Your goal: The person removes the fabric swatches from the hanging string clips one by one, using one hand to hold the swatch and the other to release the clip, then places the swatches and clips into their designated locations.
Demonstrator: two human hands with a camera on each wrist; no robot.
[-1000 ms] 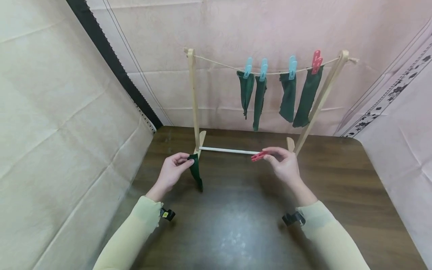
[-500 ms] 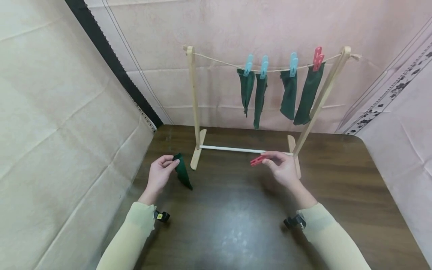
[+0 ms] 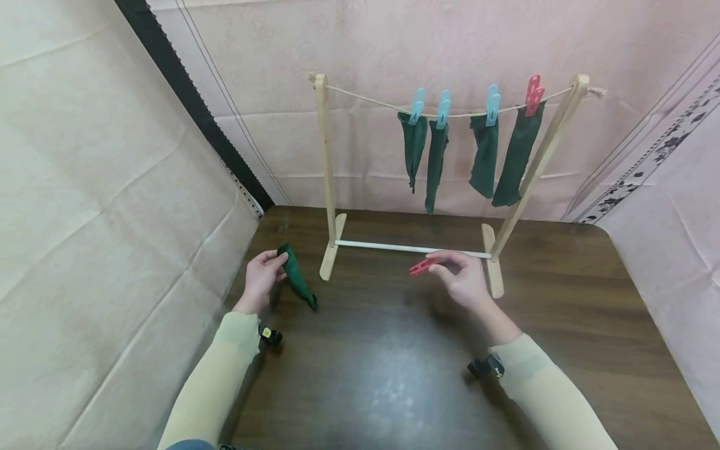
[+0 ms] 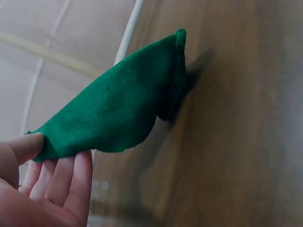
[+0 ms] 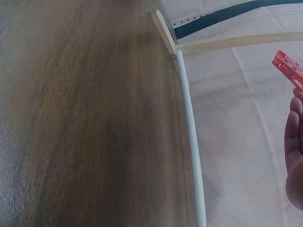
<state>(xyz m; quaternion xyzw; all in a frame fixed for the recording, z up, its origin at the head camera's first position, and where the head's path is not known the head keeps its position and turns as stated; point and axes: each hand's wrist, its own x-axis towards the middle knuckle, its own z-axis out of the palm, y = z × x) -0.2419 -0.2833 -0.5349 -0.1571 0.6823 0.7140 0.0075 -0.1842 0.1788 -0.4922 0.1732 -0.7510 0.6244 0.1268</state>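
My left hand (image 3: 263, 279) pinches one end of a small green cloth piece (image 4: 109, 104) between thumb and fingers; the rest of the cloth hangs down to the right over the table. In the head view my right hand (image 3: 462, 278) holds a red clothespin (image 3: 422, 267) by its end, pointing left, in front of the rack's white bar (image 3: 388, 247). The right wrist view shows the same clothespin (image 5: 289, 68) at its right edge, with part of the hand below. Behind both hands, several green cloth pieces (image 3: 485, 156) hang from a string line (image 3: 371, 100).
Blue clothespins (image 3: 443, 109) and one red clothespin (image 3: 534, 95) fix the hung cloths toward the line's right side. Wooden posts (image 3: 326, 162) on flat feet carry the line. A brown wooden table (image 3: 360, 375) lies below, with pale cloth walls (image 3: 140, 206) around it.
My left hand has moved left, away from the rack's left foot, carrying the green cloth piece. The right hand with the red clothespin has shifted slightly left and down.
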